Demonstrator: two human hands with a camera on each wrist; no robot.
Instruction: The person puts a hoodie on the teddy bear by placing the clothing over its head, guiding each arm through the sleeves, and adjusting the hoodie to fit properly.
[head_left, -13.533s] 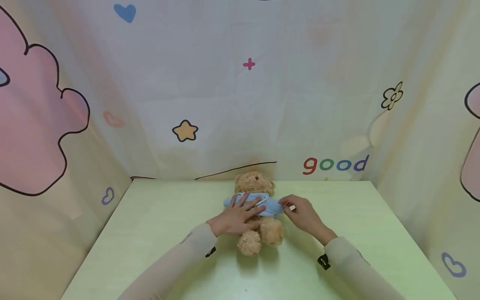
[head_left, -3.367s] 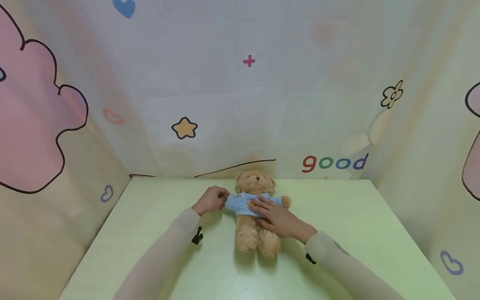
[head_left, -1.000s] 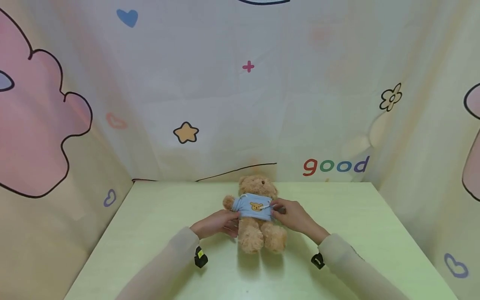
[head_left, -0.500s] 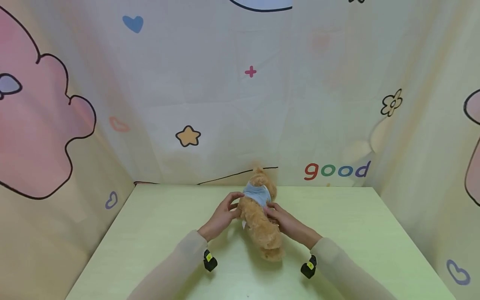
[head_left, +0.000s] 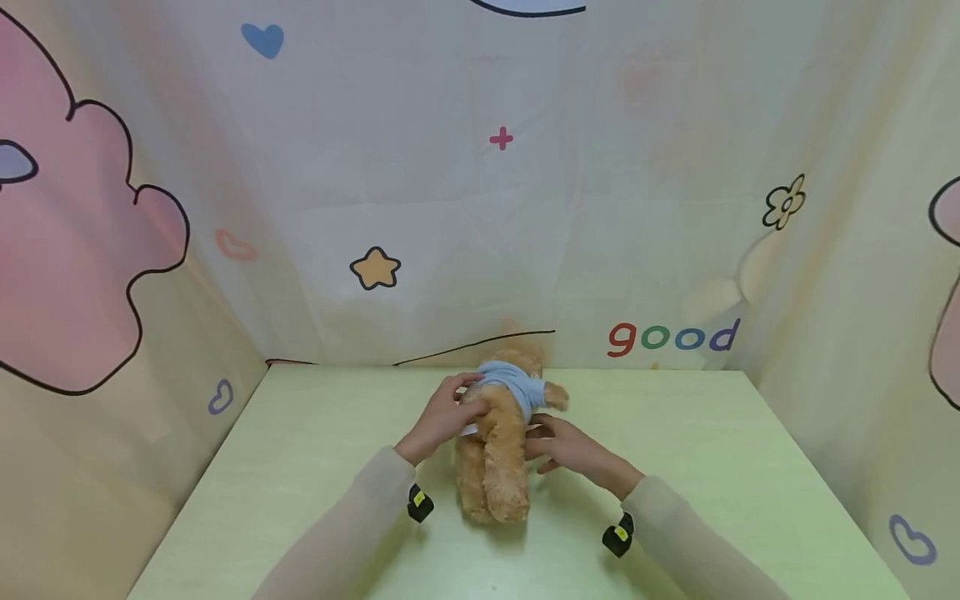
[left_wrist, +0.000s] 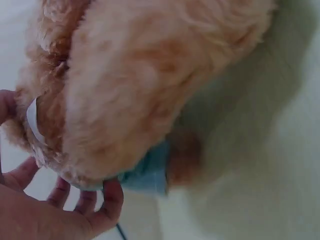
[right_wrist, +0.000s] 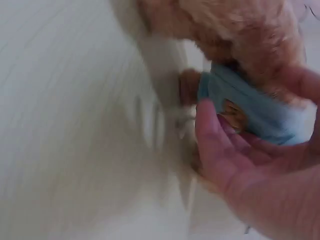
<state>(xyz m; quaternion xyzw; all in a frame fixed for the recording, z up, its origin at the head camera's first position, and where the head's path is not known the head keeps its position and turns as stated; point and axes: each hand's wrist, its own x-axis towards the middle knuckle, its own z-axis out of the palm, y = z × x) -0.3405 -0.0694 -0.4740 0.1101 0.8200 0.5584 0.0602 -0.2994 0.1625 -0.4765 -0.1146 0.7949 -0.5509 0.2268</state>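
A light brown teddy bear (head_left: 504, 454) in a blue shirt (head_left: 517, 385) is turned with its furry back and bottom toward the head camera, legs pointing to the near side. My left hand (head_left: 444, 418) grips its left side, thumb on the fur and fingertips at the shirt hem. A white tag (left_wrist: 33, 120) shows near that hand. On the other side, my right hand (head_left: 573, 450) touches the bear with fingers spread and only slightly bent. The right wrist view shows those fingers (right_wrist: 212, 137) before the printed shirt front. The bear's face is hidden.
The pale green table (head_left: 345, 417) reaches back to a hanging cloth (head_left: 420, 167) printed with a star, hearts and the word "good". Cloth also hangs at both sides. A black wrist device (head_left: 420, 503) sits under each cuff.
Over the last second the bear has turned from face up to back up. Since half a second ago its legs have swung left and one arm has come out on the right.
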